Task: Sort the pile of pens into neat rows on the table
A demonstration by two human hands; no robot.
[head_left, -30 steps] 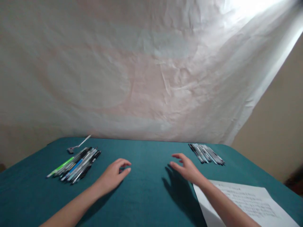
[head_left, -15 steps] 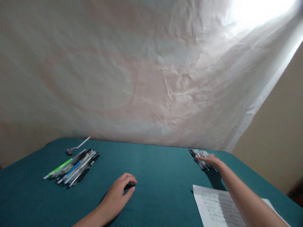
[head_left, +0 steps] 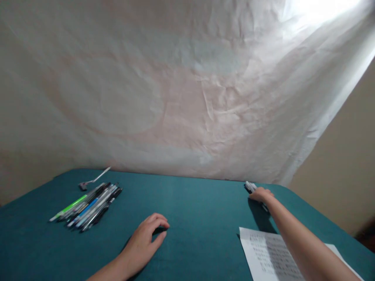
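Observation:
My right hand reaches far right across the teal table and lies over a bunch of dark and white pens. Its fingers curl down onto the pens, and only the pens' far ends show beyond the fingertips. My left hand rests palm down on the cloth near the middle, fingers slightly bent, with nothing in it. A second row of pens, black, blue, grey and one bright green, lies to the left of that hand.
A printed white sheet of paper lies at the near right under my right forearm. A small thin tool with a white handle sits behind the left pens. A creased white cloth backdrop hangs behind the table.
My right hand has gone from the table's middle out to the right pen bunch and closed down over it. The left hand slid a little nearer to me and stays flat.

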